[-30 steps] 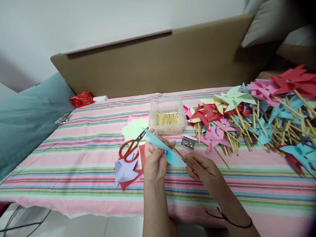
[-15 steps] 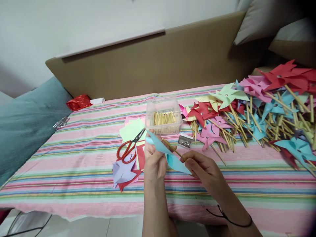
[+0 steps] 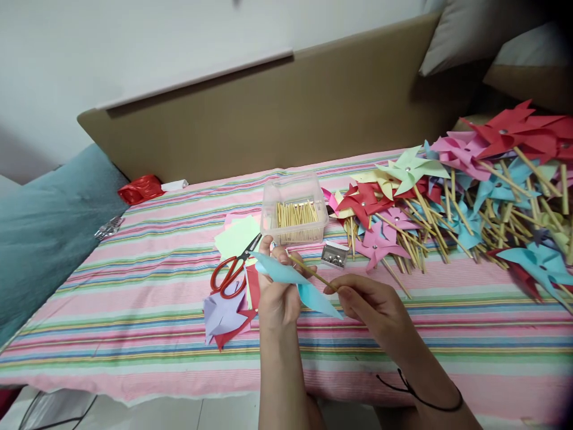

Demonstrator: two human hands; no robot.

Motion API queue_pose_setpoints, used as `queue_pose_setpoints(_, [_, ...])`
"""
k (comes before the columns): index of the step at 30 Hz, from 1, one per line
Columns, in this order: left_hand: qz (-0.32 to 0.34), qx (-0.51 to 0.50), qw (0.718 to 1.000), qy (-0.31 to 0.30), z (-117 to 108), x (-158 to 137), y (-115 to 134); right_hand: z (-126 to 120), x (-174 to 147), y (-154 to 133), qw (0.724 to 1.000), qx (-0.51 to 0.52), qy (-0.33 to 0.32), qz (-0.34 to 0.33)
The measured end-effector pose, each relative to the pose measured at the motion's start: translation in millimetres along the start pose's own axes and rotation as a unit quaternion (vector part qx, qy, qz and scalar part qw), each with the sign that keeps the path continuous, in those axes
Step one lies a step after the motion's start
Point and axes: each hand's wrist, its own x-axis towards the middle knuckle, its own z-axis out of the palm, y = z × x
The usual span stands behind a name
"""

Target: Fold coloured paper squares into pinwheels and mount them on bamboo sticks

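Note:
My left hand [image 3: 282, 292] is closed around the middle of a light blue paper pinwheel [image 3: 313, 297], whose folded blades stick out to both sides of the fingers. A thin wooden stick [image 3: 313, 273] lies behind the paper, its far end by my left fingers. My right hand [image 3: 369, 304] pinches the near end of that stick between thumb and fingers. Whether a pin joins paper and stick is hidden by my left hand. Just beyond my hands sits a small open box of metal pins [image 3: 334, 255].
A clear plastic box [image 3: 294, 209] of wooden sticks stands behind my hands. Red-handled scissors [image 3: 230, 275] lie on coloured paper sheets, near a purple paper piece [image 3: 224, 316]. Finished pinwheels [image 3: 407, 169] pile up at right. A red plastic bag [image 3: 141, 189] lies far left on the striped cloth [image 3: 147, 298].
The blue paper has tilted flatter, its left blade swinging down and left. Both hands keep their hold, and the whole view has shifted slightly.

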Motion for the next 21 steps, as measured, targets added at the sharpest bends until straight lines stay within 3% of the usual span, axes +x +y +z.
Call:
queue_pose_setpoints(13, [0.018,-0.011,0.998,-0.059,-9,4,-3,-3,0,-4,0.992,-0.100,0.039,-0.059])
queue_pose_setpoints(21, [0.025,0.019,0.998,-0.056,-13,7,-3,-3,2,-5,0.989,-0.121,0.047,-0.074])
